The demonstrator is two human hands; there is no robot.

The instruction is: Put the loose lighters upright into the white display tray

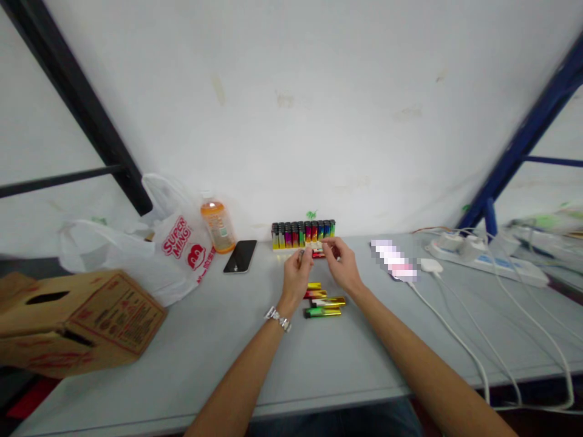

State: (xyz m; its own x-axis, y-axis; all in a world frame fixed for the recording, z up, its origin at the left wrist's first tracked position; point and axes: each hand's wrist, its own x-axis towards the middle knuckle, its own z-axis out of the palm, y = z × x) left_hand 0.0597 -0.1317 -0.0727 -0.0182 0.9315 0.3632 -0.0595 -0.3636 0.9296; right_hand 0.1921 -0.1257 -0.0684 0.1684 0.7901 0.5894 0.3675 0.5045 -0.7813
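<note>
Left hand [296,276] and right hand [343,266] curl inward before upright lighters [301,235]; whether they pinch anything is unclear.

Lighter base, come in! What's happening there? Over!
Left hand, right hand: close together before standing lighters; grip unclear. Loose lighters nearer the person. Orange bottle off left, not in the way.
</note>
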